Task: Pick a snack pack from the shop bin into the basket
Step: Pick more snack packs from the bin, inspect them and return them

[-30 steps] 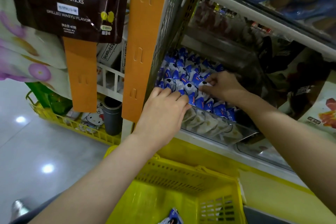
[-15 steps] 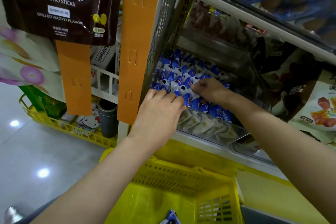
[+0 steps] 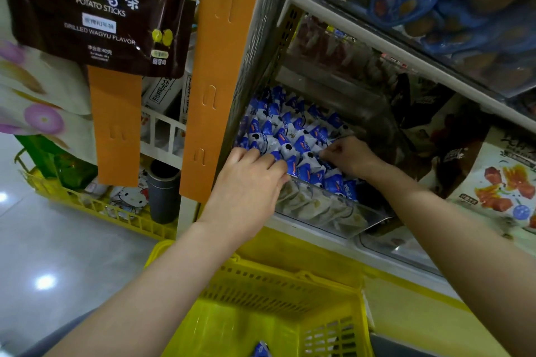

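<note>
The snack pack [image 3: 311, 156] lies on top of the heap at centre frame, tilted among its neighbours; its long axis cannot be told. The right hand [image 3: 351, 156] pinches it with curled fingers. The left hand [image 3: 249, 182] rests loosely extended fingers on the blue-and-white packs [image 3: 278, 124] at the front left of the clear bin [image 3: 319, 209]. Below, the yellow basket [image 3: 275, 275] holds a lone pack [image 3: 261, 350] at the bottom edge.
</note>
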A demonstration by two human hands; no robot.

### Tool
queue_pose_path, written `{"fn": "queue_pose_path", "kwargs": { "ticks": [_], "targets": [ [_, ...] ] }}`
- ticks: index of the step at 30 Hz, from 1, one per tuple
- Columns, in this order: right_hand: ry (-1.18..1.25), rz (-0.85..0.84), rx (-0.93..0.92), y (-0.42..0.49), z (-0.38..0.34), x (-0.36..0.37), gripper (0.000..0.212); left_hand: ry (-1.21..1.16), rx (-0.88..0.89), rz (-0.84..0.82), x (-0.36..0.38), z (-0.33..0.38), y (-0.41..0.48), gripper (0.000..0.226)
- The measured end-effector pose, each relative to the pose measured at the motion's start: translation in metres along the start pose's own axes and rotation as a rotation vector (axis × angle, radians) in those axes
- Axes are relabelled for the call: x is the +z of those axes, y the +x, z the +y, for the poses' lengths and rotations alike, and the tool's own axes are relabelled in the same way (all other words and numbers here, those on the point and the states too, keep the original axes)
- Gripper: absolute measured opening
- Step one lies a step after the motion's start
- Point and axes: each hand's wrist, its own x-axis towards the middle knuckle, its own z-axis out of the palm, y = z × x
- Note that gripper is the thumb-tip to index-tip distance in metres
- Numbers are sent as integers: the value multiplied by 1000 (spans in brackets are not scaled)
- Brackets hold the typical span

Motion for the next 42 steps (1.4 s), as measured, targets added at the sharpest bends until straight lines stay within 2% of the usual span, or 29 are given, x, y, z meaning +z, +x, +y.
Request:
{"fn": "queue_pose_path", "kwargs": {
  "ticks": [3, 5, 9, 13, 17, 19, 21, 23, 27, 29, 32, 36, 42],
  "targets": [
    [-4, -3, 94, 6, -4, 2, 46, -15, -8, -26, -2, 0, 0, 24],
    [-42, -35, 137, 10, -5, 1, 40, -11, -13, -33, -3, 0, 0, 24],
    [-83, -40, 93, 11, -4, 2, 36, -13, -13, -29, -2, 0, 0, 22],
    [96, 177, 45, 7, 1, 1, 28, 6, 0, -50, -2, 0, 1, 29],
    [132, 500, -75, -14, -2, -12, 12, 4, -8, -120, -4, 0, 0, 31],
    [207, 647, -200, -31, -5, -18, 22, -62, -34, -117, -4, 1, -1, 27],
    [378, 691, -312, -56, -10, -20, 15, -226, -60, -45, -7, 7, -4, 22],
    [582, 625, -418, -83, -14, -17, 5, -405, -102, 21, -15, 18, -10, 22],
    [764, 476, -511, -129, -7, 6, 16, -803, -341, 89, -28, 44, -27, 18],
    [851, 328, -487, -144, 0, 25, 18, -1024, -499, 20, -29, 52, -32, 22],
    [994, 85, -347, -158, 12, 54, 15, -1282, -652, -151, -22, 59, -44, 7],
    [1111, -107, -223, -167, 22, 79, 11, -1193, -649, -274, -10, 63, -66, 17],
    [1149, -98, -145, -163, 34, 98, 10, -1122, -725, -379, 4, 70, -74, 17]
  ]
}}
